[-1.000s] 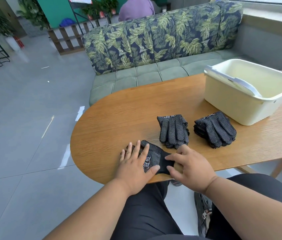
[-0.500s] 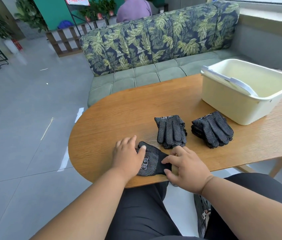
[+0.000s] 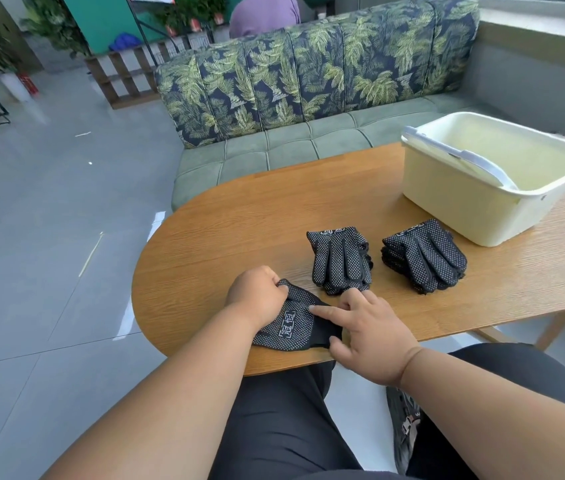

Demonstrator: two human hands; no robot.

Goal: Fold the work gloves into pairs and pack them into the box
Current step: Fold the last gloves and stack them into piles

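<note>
On the oval wooden table (image 3: 239,220), the left hand (image 3: 258,299) grips the fingertip end of a black dotted work glove (image 3: 294,323) at the near edge; the right hand (image 3: 369,332), open, pins the cuff. The fold probably wants edges aligned, then pressed flat. Farther off lie two glove stacks (image 3: 339,261) and, beyond, the empty cream plastic box (image 3: 464,202).

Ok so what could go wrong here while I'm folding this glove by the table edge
The glove being folded lies right at the near table edge, so it may slip into your lap. Your left hand grips only one end and your right hand presses with fingertips, so the fold could spring open. The right hand sits close to the nearer stack and might knock it.
</note>
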